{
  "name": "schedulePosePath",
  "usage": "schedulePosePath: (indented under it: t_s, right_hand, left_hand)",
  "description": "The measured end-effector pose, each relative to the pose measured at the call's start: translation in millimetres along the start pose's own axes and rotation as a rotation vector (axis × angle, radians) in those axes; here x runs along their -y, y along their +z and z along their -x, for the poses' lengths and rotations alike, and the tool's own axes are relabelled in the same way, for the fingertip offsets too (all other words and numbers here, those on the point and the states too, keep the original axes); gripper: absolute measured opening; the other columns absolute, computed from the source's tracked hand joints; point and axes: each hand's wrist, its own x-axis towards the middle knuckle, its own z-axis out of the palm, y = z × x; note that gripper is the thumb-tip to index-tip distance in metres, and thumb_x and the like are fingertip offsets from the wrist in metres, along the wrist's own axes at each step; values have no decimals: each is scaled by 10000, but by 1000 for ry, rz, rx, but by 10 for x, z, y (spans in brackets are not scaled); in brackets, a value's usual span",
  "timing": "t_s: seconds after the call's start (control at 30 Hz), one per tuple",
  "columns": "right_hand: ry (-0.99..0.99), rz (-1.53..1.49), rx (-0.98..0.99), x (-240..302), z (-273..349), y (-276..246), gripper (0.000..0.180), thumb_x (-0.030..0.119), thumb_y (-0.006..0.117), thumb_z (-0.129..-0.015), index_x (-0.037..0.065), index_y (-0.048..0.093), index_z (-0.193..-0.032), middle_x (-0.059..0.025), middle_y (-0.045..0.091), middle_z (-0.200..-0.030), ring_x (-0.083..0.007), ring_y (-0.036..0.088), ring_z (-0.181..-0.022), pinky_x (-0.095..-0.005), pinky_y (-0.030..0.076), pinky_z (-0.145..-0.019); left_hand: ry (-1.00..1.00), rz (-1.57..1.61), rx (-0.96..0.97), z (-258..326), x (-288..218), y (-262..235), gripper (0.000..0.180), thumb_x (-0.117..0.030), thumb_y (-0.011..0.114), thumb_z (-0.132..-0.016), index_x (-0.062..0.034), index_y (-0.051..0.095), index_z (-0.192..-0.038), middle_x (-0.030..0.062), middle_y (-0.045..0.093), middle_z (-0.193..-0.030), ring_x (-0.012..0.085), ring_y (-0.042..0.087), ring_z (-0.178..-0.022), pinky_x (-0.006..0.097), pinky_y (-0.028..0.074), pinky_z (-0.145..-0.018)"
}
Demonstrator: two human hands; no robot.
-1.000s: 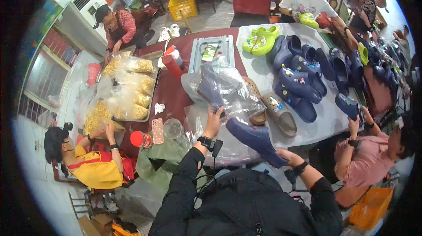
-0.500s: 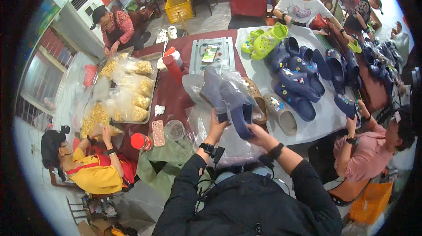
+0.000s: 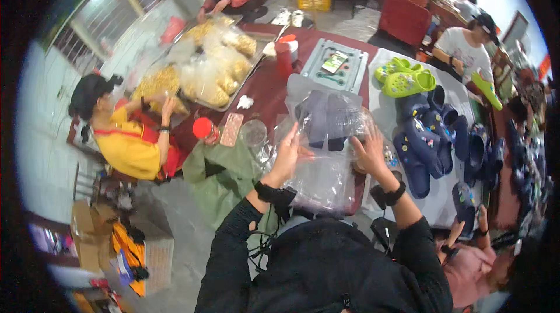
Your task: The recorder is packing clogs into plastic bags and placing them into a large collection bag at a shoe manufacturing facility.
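Note:
A pair of navy clogs lies side by side inside a clear plastic bag on the table in front of me. At the bag's left edge is my left hand, its fingers stretched out and its thumb pointing toward the clogs. My right hand rests against the bag's right side with the fingers spread. Neither hand grips the shoes. Just right of my right hand, a grey clog with charms is partly hidden.
Lime green clogs and decorated navy clogs cover a white sheet at right. A grey plastic case stands beyond the bag. Left are a red-lidded jar, a phone and bagged yellow pieces. Several people work around the table.
The navy clogs, held by both hands before, now lie flat in the bag, and both hands have let go and spread at its sides. The view has turned to the left.

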Motion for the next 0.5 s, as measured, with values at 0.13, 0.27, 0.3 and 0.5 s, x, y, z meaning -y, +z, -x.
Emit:
schedulePosePath:
  t_s: [0.13, 0.27, 0.3, 0.5]
  right_hand:
    - [-542, 490, 130, 397, 223, -536, 842, 556, 601, -698, 42, 358, -1320, -207, 311, -1377, -377, 237, -1299, -538, 97, -1077]
    - [-939, 404, 24, 71, 151, -590, 298, 253, 705, -619, 65, 570, -807, -83, 574, -1003, -308, 502, -1081, -570, 185, -1044]
    - [-982, 369, 49, 37, 127, -540, 298, 253, 705, -619, 65, 570, -807, -83, 574, -1003, -308, 502, -1081, -570, 185, -1044]
    - [-660, -281, 137, 51, 317, 95, 275, 181, 726, -657, 35, 508, -742, -139, 531, -821, -333, 530, -694, -372, 437, -606]
  left_hand:
    - [35, -211, -72, 322, -291, -35, 516, -328, 360, -966, -110, 204, -1406, 252, 455, -1256, 181, 625, -654, 322, 558, -606]
    - [50, -307, -108, 768, -270, -108, 507, -388, 346, -961, -88, 303, -1367, 193, 522, -1187, 168, 621, -660, 290, 539, -617]
    - [80, -395, -130, 912, -228, -89, 489, -383, 343, -965, -85, 337, -1353, 145, 572, -1111, 149, 612, -651, 265, 515, -634]
    - [107, -254, -251, 1764, -49, 15, 361, -291, 340, -980, -26, 449, -1199, 107, 609, -1028, 192, 580, -974, 303, 439, -859]
